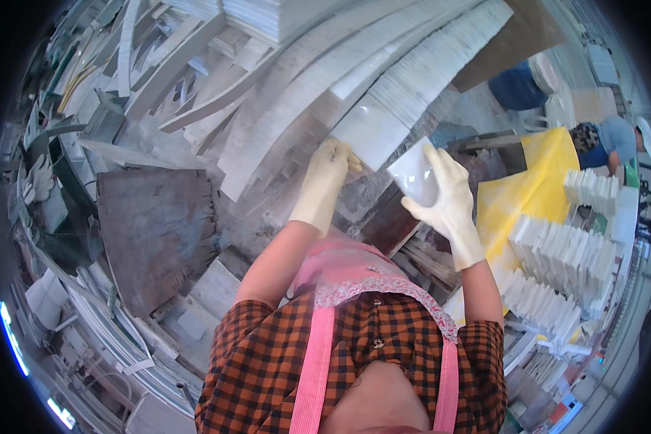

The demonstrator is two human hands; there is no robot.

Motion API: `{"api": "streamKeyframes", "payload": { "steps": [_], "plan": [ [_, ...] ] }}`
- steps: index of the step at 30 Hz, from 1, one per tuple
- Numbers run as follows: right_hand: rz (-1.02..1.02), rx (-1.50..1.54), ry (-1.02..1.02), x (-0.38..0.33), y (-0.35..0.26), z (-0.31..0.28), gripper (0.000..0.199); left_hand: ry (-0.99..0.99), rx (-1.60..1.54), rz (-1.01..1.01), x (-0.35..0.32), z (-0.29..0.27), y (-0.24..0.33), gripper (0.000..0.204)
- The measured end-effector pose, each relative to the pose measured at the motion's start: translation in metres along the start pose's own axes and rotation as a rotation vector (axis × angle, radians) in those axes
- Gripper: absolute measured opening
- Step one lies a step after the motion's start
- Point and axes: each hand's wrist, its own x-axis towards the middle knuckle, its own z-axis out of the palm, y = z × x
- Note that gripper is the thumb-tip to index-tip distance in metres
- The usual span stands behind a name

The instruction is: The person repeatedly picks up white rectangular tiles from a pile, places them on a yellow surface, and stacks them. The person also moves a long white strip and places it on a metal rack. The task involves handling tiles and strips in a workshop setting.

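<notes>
Pale rubber gloves cover both my hands. My right hand grips a glossy white tile by its right side, with thumb and fingers spread around the edges. The tile is tilted and reflects light. My left hand is closed at the lower left edge of another white tile, its fingertips partly hidden. That second tile lies at the near end of a long row of thin white tiles standing on edge. A narrow dark gap separates the two tiles.
Long curved pale slabs stretch away at the far left. A dark worn board is on the left. To the right, stacked white tiles stand by a yellow sheet. A blue barrel and another person are farther off.
</notes>
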Motion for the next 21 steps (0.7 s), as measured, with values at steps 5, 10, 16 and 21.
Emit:
{"api": "streamKeyframes", "payload": {
  "steps": [5,10,16,21],
  "plan": [
    [0.663,1.452,0.070,-0.044,0.014,0.035,0.086,-0.040,-0.021,0.023,-0.003,-0.002,0.001,0.024],
    [0.550,1.631,-0.089,-0.043,-0.005,0.084,0.081,-0.047,-0.017,0.007,-0.004,-0.003,0.000,0.025],
    [0.542,1.663,-0.103,-0.017,-0.014,0.081,0.071,-0.053,-0.021,0.029,-0.004,-0.004,0.000,0.027],
    [0.580,1.692,-0.133,-0.011,-0.016,0.082,0.066,-0.052,0.006,0.053,-0.005,-0.004,0.000,0.031]
  ]
}}
